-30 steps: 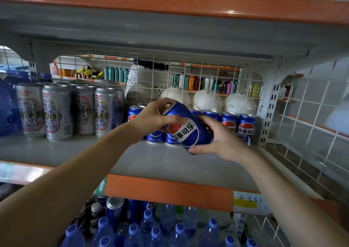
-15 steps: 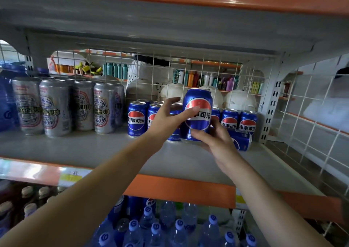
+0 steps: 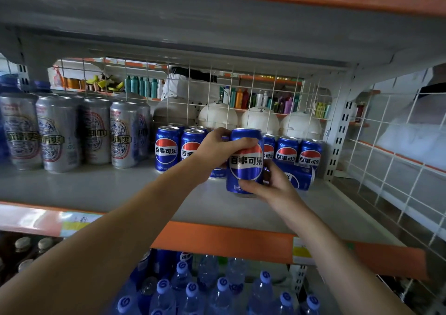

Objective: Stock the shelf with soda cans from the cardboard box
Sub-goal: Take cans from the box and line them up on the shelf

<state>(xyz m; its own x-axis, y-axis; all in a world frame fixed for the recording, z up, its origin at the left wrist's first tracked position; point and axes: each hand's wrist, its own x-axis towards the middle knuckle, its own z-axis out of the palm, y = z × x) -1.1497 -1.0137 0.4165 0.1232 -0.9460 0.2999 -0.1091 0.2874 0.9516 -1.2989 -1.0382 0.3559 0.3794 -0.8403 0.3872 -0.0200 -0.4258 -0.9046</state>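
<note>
**Two hands on one can, and a tipped one right next door**

Both hands are clamped on the same blue soda can [image 3: 246,167]. The left hand [image 3: 218,146] wraps the upper part from the left side. The right hand [image 3: 272,189] cups the bottom, with the thumb across the front. The can is upright, logo facing out, low over the grey shelf [image 3: 120,189]. I honestly can't tell if its base is touching down yet. The cardboard box isn't in shot.

What worries me is the tipped can [image 3: 299,178] lying on its side just past the right hand, against the upright ones. If the right hand's knuckles bump it when they slide out, my guess is it rolls toward the shelf edge.

The upright cans [image 3: 166,149] sit just beyond and to the left of the left hand, packed tight. A wide release on that side could knock one over and domino the row.

The silver cans [image 3: 58,133], well off to the left, look safe.
</note>
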